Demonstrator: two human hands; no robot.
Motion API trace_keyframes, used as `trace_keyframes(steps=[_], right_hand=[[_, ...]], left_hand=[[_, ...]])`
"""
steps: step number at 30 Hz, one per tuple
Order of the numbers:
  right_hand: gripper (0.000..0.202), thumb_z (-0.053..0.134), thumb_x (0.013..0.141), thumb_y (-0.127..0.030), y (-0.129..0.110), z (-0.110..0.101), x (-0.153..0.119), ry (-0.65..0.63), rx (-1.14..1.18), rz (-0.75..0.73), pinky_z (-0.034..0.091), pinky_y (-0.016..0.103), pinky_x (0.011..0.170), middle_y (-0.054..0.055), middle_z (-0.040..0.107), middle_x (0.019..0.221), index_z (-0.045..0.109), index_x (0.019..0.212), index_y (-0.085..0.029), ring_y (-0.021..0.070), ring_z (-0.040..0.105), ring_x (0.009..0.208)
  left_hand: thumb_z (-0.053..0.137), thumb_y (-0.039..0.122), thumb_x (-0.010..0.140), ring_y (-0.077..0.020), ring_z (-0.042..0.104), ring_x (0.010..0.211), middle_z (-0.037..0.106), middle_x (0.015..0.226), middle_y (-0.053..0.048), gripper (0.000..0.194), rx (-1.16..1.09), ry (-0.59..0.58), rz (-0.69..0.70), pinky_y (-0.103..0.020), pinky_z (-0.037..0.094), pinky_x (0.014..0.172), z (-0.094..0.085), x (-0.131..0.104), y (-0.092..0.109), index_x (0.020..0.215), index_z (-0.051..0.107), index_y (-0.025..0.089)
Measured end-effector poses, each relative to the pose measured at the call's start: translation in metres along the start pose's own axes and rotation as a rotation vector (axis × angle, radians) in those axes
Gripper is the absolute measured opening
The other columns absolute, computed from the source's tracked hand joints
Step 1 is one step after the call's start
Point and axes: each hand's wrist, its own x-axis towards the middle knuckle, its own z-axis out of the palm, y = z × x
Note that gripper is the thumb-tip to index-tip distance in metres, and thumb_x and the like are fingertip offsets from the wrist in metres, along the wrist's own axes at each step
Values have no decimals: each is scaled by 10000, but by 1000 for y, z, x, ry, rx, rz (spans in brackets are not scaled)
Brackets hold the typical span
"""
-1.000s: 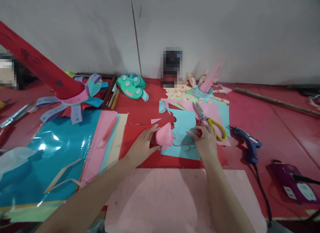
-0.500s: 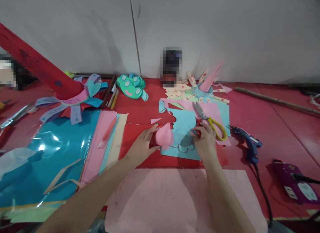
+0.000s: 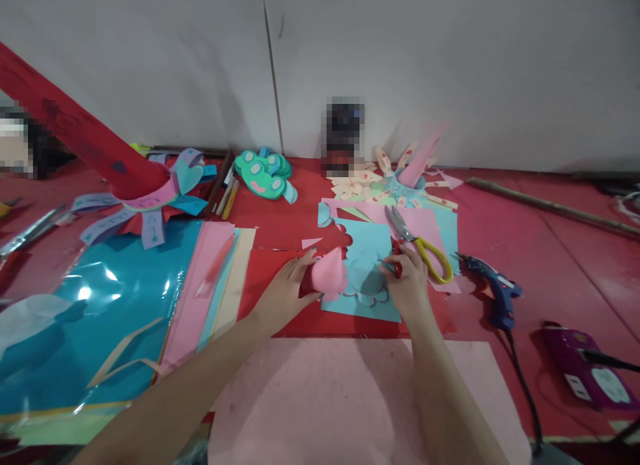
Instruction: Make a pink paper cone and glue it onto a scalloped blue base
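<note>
My left hand point(image 3: 287, 285) curls its thumb and fingers round the side of a pink paper cone point(image 3: 327, 275), which stands tip up with a fringed lower edge. Right beside it, a light blue paper cutout point(image 3: 367, 278) with a scalloped edge lies over a light blue sheet point(image 3: 370, 238) that has scalloped bites cut out. My right hand point(image 3: 409, 278) is closed at the cutout's right edge, fingertips pinching it. Scissors point(image 3: 435, 255) with a yellow handle lie just beyond that hand, partly covered by it.
To the right are a blue glue gun point(image 3: 493, 288), a purple power strip point(image 3: 590, 365) and a long stick point(image 3: 550, 205). At left stand a red paper cone point(image 3: 100, 138) and a stack of coloured paper point(image 3: 125, 278). Green paper cutouts point(image 3: 263, 174) lie at the back.
Almost nothing differs. Both hands keep their places on the pink cone and the blue cutout, and the view has shifted very slightly.
</note>
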Motion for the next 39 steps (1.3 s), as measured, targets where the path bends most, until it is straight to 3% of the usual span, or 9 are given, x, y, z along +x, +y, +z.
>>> trace_keyframes(steps=[11, 18, 29, 34, 39], right_hand=[[152, 501, 832, -296, -3, -1, -1, -27, -25, -63, 374, 530, 977, 146, 536, 1283, 619, 880, -214, 299, 445, 1223], [123, 514, 830, -308, 0, 1, -1, -19, -38, -63, 377, 534, 970, 140, 544, 1267, 592, 797, -219, 297, 461, 1209], [93, 525, 812, -280, -9, -2, 1, -8, 13, -65, 403, 499, 957, 127, 575, 1215, 586, 769, -223, 274, 493, 1168], [139, 547, 808, -313, -14, -11, 7, -4, 35, -46, 424, 477, 907, 98, 659, 1035, 593, 715, -220, 266, 566, 1028], [201, 610, 743, -398, -19, -27, 19, 90, 189, 247, 478, 388, 679, 62, 656, 766, 596, 715, -199, 191, 571, 656]], left_hand=[[673, 208, 794, -253, 424, 1341, 476, 1433, -73, 712, 6, 4, 3, -470, 374, 1090, 2, -1, -2, 1391, 296, 301], [664, 256, 806, -259, 417, 1346, 435, 1465, -77, 691, -6, 22, 32, -474, 377, 1085, 2, 0, -4, 1392, 302, 306], [650, 244, 814, -255, 467, 1300, 511, 1391, -68, 741, -7, 13, 12, -466, 406, 1056, 1, 0, -2, 1432, 251, 324], [650, 221, 804, -255, 465, 1301, 494, 1410, -66, 732, -19, 10, 8, -467, 399, 1062, 1, 0, -1, 1422, 271, 323], [667, 222, 789, -260, 465, 1297, 496, 1406, -69, 735, -20, 8, -30, -461, 398, 1063, 0, 1, -1, 1415, 293, 312]])
